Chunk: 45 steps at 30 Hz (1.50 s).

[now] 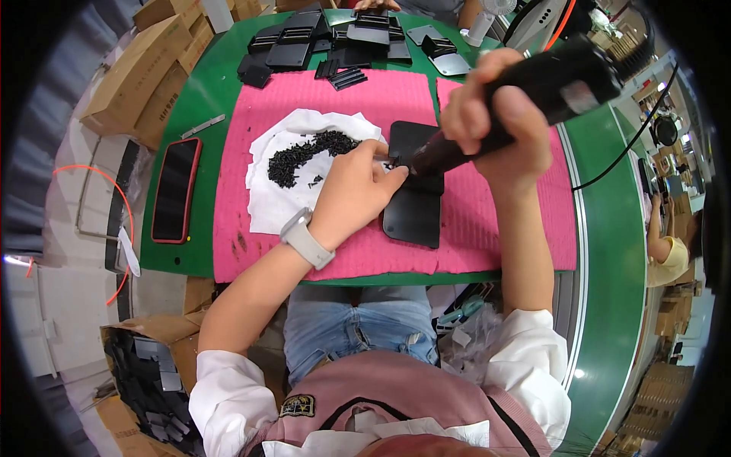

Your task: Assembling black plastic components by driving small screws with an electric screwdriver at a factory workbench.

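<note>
**Black tool (560, 87) pointing down at the black plate (412, 217)**

Your right hand (506, 129) is wrapping firmly round the thick body of the tool, which is slanting down to the left so that its narrow end is reaching the middle of the plate. Your left hand (358, 179) is leaning in from the other side, its thumb and fingers bunching just beside that end; you are hiding the fingertips in part, so whether they are gripping anything, one cannot tell. The plate is lying on the pink mat (327, 255), right of a white cloth (266, 217) that is bearing a curved heap of small black screws (293, 161). A pale-banded watch (308, 240) is circling your left wrist.

On the green table (199, 255), a red-edged phone (176, 190) is resting left of the mat, with a slim metal piece (203, 126) lying beyond it. Further black parts (289, 49) are piling up at the far edge, and a small white fan (481, 27) is standing to their right.
</note>
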Motion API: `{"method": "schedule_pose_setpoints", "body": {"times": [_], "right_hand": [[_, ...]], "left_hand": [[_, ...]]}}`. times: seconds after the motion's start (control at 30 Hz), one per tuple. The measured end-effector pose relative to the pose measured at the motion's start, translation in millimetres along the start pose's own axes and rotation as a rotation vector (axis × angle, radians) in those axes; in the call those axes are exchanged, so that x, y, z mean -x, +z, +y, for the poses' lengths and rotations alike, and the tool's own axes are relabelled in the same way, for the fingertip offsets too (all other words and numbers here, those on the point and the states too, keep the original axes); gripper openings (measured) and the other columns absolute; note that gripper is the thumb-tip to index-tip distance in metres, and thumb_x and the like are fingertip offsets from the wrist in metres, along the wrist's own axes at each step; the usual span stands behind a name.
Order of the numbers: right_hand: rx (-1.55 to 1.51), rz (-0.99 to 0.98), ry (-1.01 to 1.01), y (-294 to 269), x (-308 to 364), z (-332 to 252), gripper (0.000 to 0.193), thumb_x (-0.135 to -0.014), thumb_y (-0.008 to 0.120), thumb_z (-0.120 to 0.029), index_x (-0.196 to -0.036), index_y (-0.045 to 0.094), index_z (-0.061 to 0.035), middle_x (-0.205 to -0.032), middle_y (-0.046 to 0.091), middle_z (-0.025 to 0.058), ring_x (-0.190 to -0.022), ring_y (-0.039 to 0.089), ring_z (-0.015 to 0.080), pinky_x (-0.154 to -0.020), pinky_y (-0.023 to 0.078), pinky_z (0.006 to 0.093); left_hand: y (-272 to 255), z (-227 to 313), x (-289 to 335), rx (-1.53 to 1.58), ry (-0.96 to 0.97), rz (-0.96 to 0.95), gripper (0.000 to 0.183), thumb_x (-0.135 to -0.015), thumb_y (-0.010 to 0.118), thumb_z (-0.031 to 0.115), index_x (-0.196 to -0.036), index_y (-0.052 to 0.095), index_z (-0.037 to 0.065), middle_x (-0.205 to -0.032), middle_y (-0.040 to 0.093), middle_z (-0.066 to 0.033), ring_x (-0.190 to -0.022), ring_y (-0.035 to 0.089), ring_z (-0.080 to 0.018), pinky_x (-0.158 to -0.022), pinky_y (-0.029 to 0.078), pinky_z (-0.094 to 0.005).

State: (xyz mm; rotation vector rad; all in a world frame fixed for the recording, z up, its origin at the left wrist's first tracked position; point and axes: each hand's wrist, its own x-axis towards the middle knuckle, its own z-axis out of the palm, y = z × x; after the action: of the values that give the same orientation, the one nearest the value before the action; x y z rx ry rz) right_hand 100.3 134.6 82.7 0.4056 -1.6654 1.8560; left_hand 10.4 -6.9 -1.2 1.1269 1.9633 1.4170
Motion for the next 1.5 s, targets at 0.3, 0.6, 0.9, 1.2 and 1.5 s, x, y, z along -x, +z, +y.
{"method": "schedule_pose_setpoints", "body": {"times": [0.3, 0.6, 0.9, 1.2, 1.5], "right_hand": [[-0.366, -0.115, -0.109, -10, 2, -9, 0.033, -0.087, 0.046, -0.032, -0.107, 0.048, -0.0057, -0.060, 0.047, 0.0042, -0.044, 0.044, 0.0136, -0.052, 0.041, 0.0312], [-0.387, -0.228, -0.139, -22, 1, -19, 0.035, -0.090, 0.043, -0.037, -0.109, 0.049, -0.0079, -0.064, 0.048, 0.0016, -0.047, 0.044, 0.0125, -0.058, 0.040, 0.0315], [-0.406, -0.046, -0.222, -27, 8, -30, 0.039, -0.090, 0.043, -0.041, -0.109, 0.052, -0.0081, -0.066, 0.047, 0.0013, -0.051, 0.043, 0.0129, -0.060, 0.039, 0.0320], [-0.389, 0.056, -0.214, -14, 11, -19, 0.035, -0.091, 0.043, -0.039, -0.107, 0.053, -0.0093, -0.064, 0.048, 0.0019, -0.050, 0.044, 0.0138, -0.060, 0.039, 0.0335], [-0.377, 0.062, -0.221, -7, 13, -12, 0.035, -0.091, 0.042, -0.038, -0.108, 0.053, -0.0095, -0.064, 0.049, 0.0023, -0.050, 0.044, 0.0141, -0.059, 0.040, 0.0336]], "left_hand": [[-3, 4, 15, 0.142, 0.316, -0.084, 0.020, -0.084, 0.062, 0.010, -0.100, 0.061, -0.003, -0.069, 0.062, -0.0083, -0.057, 0.060, -0.0149, -0.051, 0.046, -0.0270], [-7, 12, 18, 0.325, 0.299, -0.061, 0.013, -0.088, 0.060, 0.006, -0.090, 0.067, -0.005, -0.070, 0.065, -0.0078, -0.055, 0.061, -0.0092, -0.050, 0.048, -0.0204], [-19, 2, 13, 0.590, 0.032, -0.026, 0.010, -0.086, 0.064, 0.008, -0.087, 0.069, -0.002, -0.069, 0.064, -0.0053, -0.056, 0.058, -0.0079, -0.052, 0.048, -0.0193], [-15, 1, 15, 0.737, 0.001, -0.094, 0.019, -0.088, 0.064, 0.013, -0.097, 0.065, -0.004, -0.079, 0.067, -0.0143, -0.064, 0.066, -0.0166, -0.058, 0.053, -0.0251], [-13, -1, 17, 0.754, 0.001, -0.147, 0.026, -0.090, 0.062, 0.020, -0.092, 0.064, -0.005, -0.079, 0.068, -0.0168, -0.062, 0.065, -0.0183, -0.058, 0.053, -0.0273]]}}
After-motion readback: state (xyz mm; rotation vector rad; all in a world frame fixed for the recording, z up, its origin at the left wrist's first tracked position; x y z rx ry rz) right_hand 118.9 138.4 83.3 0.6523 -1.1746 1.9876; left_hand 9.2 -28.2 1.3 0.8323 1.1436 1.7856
